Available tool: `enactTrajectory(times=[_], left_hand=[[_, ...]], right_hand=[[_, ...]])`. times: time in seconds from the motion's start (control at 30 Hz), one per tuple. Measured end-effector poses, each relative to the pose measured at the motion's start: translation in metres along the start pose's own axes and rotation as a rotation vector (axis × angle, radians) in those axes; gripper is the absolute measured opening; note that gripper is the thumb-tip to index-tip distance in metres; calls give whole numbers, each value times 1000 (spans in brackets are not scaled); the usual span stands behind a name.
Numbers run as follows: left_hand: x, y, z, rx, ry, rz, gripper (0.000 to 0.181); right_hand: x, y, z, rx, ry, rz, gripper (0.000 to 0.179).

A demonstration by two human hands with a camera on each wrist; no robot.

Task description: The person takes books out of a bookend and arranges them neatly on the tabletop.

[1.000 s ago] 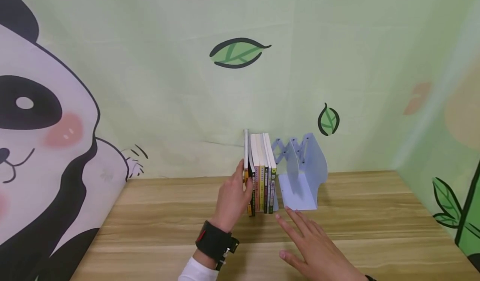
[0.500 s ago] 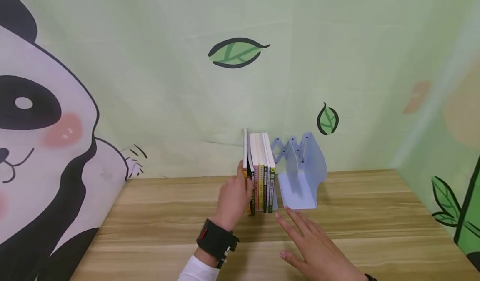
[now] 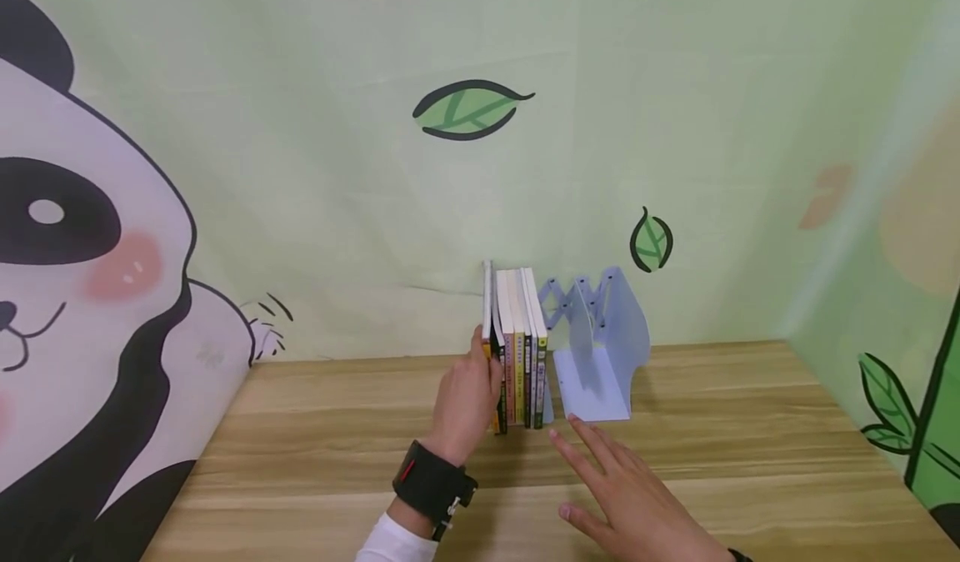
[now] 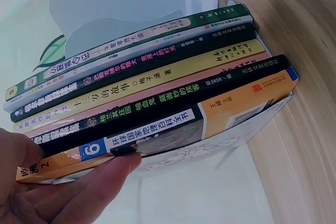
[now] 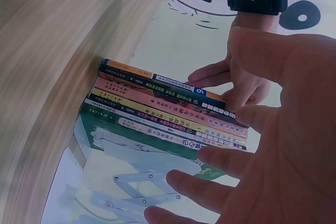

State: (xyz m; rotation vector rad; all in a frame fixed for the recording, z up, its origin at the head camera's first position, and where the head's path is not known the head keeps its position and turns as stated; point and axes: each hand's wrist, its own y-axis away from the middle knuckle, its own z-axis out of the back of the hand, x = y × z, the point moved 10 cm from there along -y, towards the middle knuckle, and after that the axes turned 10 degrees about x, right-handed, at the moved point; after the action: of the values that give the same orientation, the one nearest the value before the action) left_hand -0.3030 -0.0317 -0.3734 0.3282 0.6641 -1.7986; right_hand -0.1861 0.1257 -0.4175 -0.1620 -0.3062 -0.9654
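Several thin books (image 3: 520, 378) stand upright in a row, spines toward me, near the back of the table. My left hand (image 3: 463, 399) is at the row's left end. It grips the outermost orange-spined book (image 4: 231, 109), with fingers along the outer cover and the thumb by the spines. Beside that book stands a black-spined book (image 4: 220, 83); a green-spined book (image 4: 226, 15) closes the right end. My right hand (image 3: 633, 495) has its fingers spread and holds nothing. Its fingertips are in front of the pale blue expanding bookend (image 3: 628, 320).
The bookend's riveted lattice (image 5: 144, 187) stretches out behind, right of the books. One divider plate (image 3: 583, 320) stands inside it. A green cloth backdrop (image 3: 337, 212) with a panda print rises behind the wood-grain table (image 3: 315, 462).
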Motion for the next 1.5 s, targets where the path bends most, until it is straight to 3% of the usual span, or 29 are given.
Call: enactTrajectory(times=[0.7, 1.03, 1.5], left_hand=[[-4, 2, 7, -27, 44, 0, 52], [-6, 3, 12, -46, 22, -1, 51], [-13, 2, 22, -79, 30, -39, 49]], right_hand=[[1, 1, 0, 6, -5, 0, 72], [1, 2, 0, 15, -6, -5, 72], [3, 2, 4, -18, 22, 4, 73]])
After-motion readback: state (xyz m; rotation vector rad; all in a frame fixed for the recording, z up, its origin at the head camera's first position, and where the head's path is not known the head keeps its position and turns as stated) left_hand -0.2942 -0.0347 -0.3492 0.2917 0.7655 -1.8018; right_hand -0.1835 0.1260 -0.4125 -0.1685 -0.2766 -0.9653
